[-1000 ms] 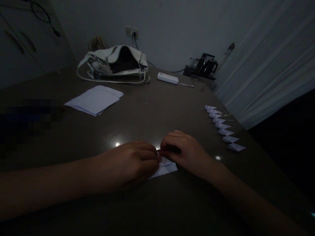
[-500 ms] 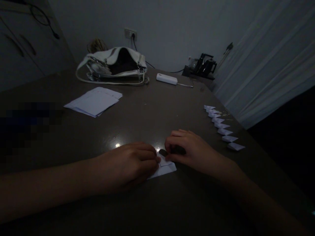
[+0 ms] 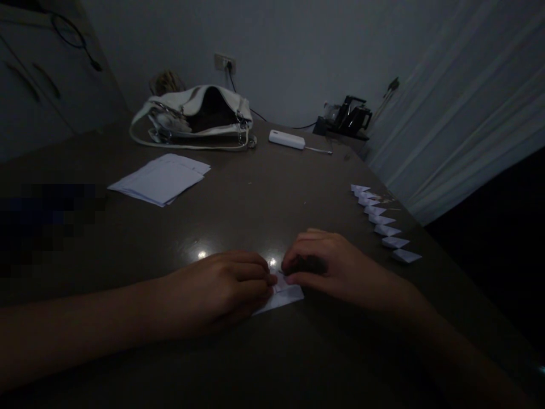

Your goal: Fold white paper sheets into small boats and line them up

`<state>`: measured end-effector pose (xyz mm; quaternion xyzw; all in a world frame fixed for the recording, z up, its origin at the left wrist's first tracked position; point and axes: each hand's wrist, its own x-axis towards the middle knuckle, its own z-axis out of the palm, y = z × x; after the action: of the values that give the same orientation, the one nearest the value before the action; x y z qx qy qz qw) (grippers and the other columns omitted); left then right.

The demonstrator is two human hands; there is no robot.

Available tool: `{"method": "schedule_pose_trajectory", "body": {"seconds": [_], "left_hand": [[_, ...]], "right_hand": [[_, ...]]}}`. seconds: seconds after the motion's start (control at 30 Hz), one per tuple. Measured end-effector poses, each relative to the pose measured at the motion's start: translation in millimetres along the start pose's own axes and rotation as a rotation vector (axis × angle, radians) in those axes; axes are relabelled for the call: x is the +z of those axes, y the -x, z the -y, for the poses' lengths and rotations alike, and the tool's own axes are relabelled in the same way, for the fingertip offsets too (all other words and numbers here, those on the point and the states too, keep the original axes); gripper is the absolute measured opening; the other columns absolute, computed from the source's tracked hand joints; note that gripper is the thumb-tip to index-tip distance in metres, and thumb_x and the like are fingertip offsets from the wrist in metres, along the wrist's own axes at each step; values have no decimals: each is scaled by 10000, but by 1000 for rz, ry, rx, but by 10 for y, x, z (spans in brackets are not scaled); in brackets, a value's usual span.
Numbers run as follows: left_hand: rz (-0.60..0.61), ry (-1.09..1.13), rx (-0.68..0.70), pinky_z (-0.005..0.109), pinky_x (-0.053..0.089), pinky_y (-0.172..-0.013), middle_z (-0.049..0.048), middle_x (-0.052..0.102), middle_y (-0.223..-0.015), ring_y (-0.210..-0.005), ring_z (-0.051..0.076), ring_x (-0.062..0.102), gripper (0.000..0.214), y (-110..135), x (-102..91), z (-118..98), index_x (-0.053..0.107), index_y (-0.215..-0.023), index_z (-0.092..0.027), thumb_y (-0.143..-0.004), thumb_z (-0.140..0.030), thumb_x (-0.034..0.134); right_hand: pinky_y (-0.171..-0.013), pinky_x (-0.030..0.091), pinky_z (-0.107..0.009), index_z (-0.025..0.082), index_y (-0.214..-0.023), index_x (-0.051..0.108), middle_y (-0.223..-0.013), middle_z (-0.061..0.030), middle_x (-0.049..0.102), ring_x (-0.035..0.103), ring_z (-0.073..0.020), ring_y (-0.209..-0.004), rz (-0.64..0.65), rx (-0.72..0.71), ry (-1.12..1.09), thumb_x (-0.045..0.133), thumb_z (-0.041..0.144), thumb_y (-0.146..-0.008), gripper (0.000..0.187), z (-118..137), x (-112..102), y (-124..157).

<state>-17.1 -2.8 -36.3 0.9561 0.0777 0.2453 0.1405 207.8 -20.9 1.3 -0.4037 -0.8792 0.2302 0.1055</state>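
Observation:
A small folded sheet of white paper [image 3: 283, 299] lies on the dark table in front of me. My left hand [image 3: 232, 287] covers its left part, fingers curled together and fingertips on the fold. From the other side, my right hand [image 3: 317, 258] pinches the paper's upper edge between thumb and bent fingers. Part of the paper is hidden under the left fingers. To the right, a row of several folded paper pieces [image 3: 386, 230] runs along the table. A stack of white paper sheets [image 3: 159, 179] rests at the left, beyond my left hand.
A white handbag [image 3: 198, 116] sits open at the back of the table [image 3: 255, 210]. Right of it lies a white power bank [image 3: 286, 139] with a short cord. A black kettle [image 3: 355, 116] stands in the far right corner, near a white curtain [image 3: 451, 108].
My right thumb and fingers have closed slightly toward the paper, whose raised flap now shows less. My left hand stays in place. The whole view has shifted a little.

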Motion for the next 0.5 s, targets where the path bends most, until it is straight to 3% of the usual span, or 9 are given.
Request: {"method": "schedule_pose_trajectory", "body": {"seconds": [0.17, 0.33, 0.5], "left_hand": [[124, 3, -40, 283, 506, -777, 88, 664, -940, -890, 177, 598, 216, 18, -6, 7, 647, -981, -140, -914, -147, 442], [121, -3, -81, 269, 478, -729, 75, 637, -900, -835, 167, 574, 187, 47, 11, 16, 643, -922, -133, -914, -171, 460], [102, -13, -165, 238, 436, -629, 47, 599, -831, -746, 148, 548, 127, 44, 3, -1, 615, -900, -150, -896, -195, 496]], "right_hand": [[-773, 413, -266, 156, -945, 638, -889, -42, 629, 564, -155, -862, -21, -64, -18, 603, 175, -851, 102, 11, 161, -49], [-750, 416, -260, 147, -900, 645, -869, -38, 627, 557, -152, -840, -39, -42, 16, 625, 195, -838, 81, 11, 189, -47], [-760, 415, -274, 153, -959, 637, -914, -36, 635, 551, -165, -872, -47, 14, 56, 667, 246, -810, 178, 35, 161, -44]]}}
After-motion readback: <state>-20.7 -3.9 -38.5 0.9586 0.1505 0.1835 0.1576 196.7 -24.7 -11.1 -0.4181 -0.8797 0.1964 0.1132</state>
